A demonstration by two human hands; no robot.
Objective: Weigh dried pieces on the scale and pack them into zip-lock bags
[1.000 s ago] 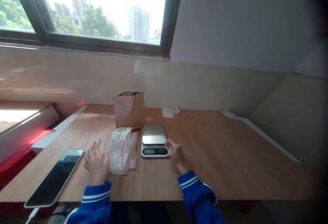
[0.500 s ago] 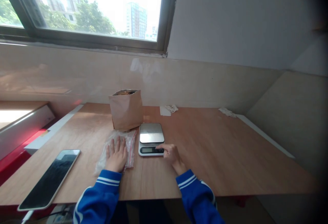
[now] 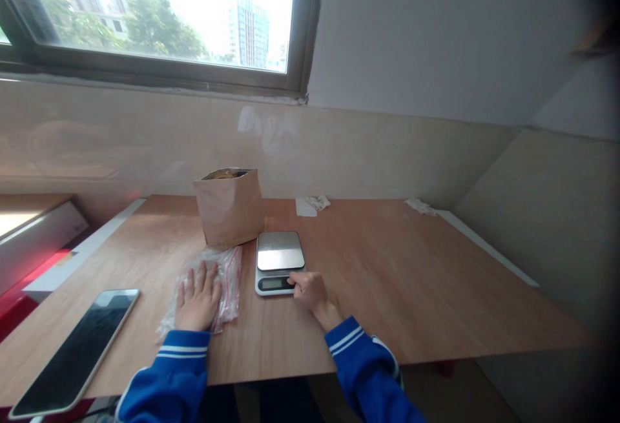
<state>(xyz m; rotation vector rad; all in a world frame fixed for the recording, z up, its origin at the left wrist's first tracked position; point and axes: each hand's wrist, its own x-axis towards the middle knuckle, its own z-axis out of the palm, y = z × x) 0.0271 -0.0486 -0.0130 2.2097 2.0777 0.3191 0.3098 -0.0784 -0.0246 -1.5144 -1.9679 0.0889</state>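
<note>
The left hand (image 3: 197,299), fingers spread and gripping nothing, has come onto the zip-lock bags (image 3: 229,281); the right hand (image 3: 311,292), closed except its index finger, has shifted from the digital scale's (image 3: 279,252) edge to its control panel (image 3: 277,283). The scale lies at the left hand's two o'clock, the right hand's eleven.

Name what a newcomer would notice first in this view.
Probably the upright brown paper bag, open-topped near the back wall, and the bright window at upper left. Next, the scale mid-table, with the right hand at its button panel. Then the left hand, spread flat on clear plastic bags, and the large dark-screened phone at the table's left.
</note>
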